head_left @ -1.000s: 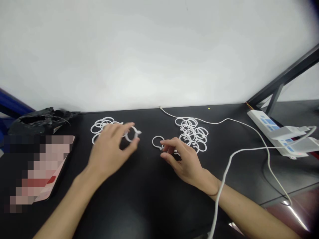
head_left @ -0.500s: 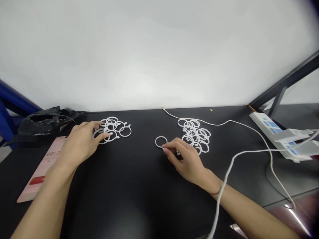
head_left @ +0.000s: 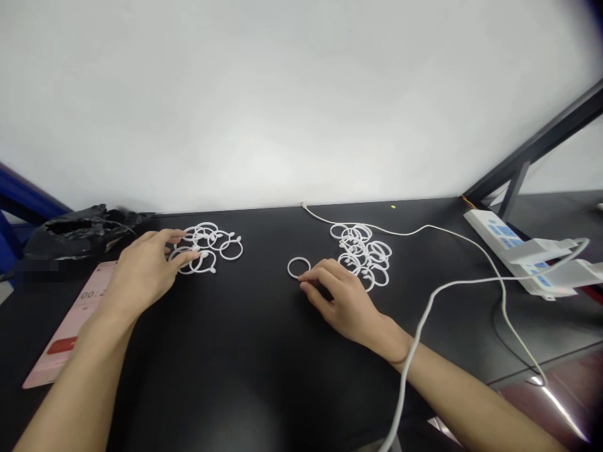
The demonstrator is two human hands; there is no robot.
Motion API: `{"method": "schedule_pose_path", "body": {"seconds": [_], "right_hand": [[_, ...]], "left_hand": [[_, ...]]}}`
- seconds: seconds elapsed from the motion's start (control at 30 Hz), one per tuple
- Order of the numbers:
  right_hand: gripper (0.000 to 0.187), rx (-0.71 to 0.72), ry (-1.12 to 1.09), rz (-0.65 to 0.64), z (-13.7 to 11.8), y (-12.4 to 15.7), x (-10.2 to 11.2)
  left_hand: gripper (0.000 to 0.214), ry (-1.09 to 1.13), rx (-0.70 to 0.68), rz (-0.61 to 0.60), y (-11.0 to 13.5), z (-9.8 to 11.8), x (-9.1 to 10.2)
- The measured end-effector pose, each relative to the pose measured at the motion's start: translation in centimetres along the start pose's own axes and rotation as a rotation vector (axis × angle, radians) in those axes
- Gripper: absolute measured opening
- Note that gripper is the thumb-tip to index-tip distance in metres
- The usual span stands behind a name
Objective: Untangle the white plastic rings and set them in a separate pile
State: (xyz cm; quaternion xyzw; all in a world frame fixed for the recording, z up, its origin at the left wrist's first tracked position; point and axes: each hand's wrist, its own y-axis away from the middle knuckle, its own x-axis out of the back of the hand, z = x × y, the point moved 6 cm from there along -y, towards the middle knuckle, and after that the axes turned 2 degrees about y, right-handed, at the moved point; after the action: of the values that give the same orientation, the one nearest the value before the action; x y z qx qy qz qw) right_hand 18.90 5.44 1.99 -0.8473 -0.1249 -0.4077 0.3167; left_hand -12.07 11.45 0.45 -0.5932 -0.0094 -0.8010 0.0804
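Observation:
My right hand (head_left: 346,301) pinches the near edge of a single white ring (head_left: 288,268) between thumb and fingertips. The ring lies flat, or nearly so, on the black tabletop; its pinched part is hidden by the fingers. Just beyond that hand is a heap of white rings (head_left: 358,246) with small tabs, overlapping one another. At the left, my left hand (head_left: 144,270) has thumb and fingers spread at the edge of another loose cluster of white rings (head_left: 207,238). Its fingertips are close to the nearest rings; whether they touch is unclear.
A phone showing a timer (head_left: 70,326) lies partly under my left forearm. Behind it sits a crumpled black plastic bag (head_left: 70,235). A white power strip (head_left: 499,242) with plugged-in adapters stands at the right. A white cable (head_left: 426,317) passes over my right forearm. A white wall (head_left: 301,113) rises behind.
The whole view has shifted slightly, so things appear a little further left. Both hands keep nearly the same pose, the right still pinching the single ring.

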Motion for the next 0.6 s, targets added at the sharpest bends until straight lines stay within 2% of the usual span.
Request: {"method": "schedule_pose_path", "body": {"seconds": [0.1, 0.23, 0.3, 0.43, 0.5, 0.6], "right_hand": [[0.010, 0.031, 0.073, -0.012, -0.2, -0.1, -0.1], [0.016, 0.039, 0.205, -0.030, -0.2, -0.1, -0.5], [0.021, 0.023, 0.261, -0.046, 0.0, 0.0, -0.7], [0.026, 0.000, 0.348, -0.090, 0.5, 0.1, -1.3], [0.021, -0.005, 0.373, -0.106, 0.7, 0.2, -1.5], [0.016, 0.000, 0.382, -0.102, 0.9, 0.3, -1.6]], "left_hand": [[0.041, -0.003, 0.007, 0.051, 0.1, 0.3, 0.6], [0.037, 0.005, 0.017, 0.198, 0.5, 1.3, 2.0], [0.035, 0.024, -0.023, 0.274, 0.9, 2.5, 2.4], [0.029, 0.100, -0.241, 0.371, 2.2, 6.0, 1.9], [0.025, 0.141, -0.392, 0.348, 3.2, 8.1, 0.9], [0.026, 0.174, -0.597, 0.244, 4.9, 11.0, -0.7]]}}
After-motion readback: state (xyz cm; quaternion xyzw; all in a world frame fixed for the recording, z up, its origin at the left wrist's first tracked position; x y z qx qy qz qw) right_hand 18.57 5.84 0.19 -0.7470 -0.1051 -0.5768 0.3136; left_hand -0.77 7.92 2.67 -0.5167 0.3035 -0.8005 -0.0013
